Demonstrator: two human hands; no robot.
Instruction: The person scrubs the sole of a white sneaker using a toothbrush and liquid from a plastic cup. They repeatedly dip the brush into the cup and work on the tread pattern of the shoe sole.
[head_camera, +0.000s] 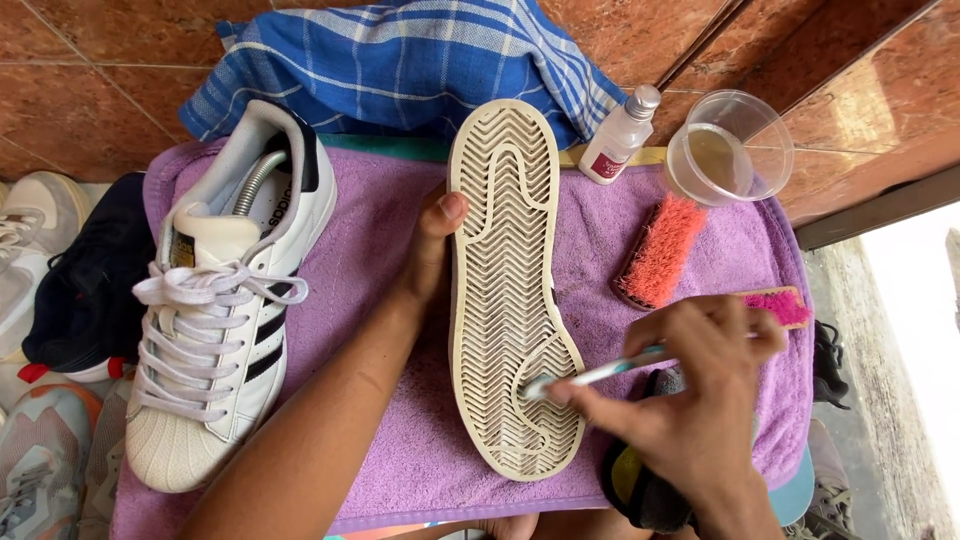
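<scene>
Right hand (700, 385) presses toothbrush (600, 373) against upturned sole (505, 250).

A purple towel (700, 250) covers the support. On it: a sole-up sneaker (505, 250) beside the left hand (430, 250), a white striped sneaker (225, 300) further left, and an orange brush (662, 250) above the right hand (700, 390).

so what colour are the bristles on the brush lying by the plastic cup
Coral-orange bristles, clearest in the head view, beside the clear plastic cup.
</scene>
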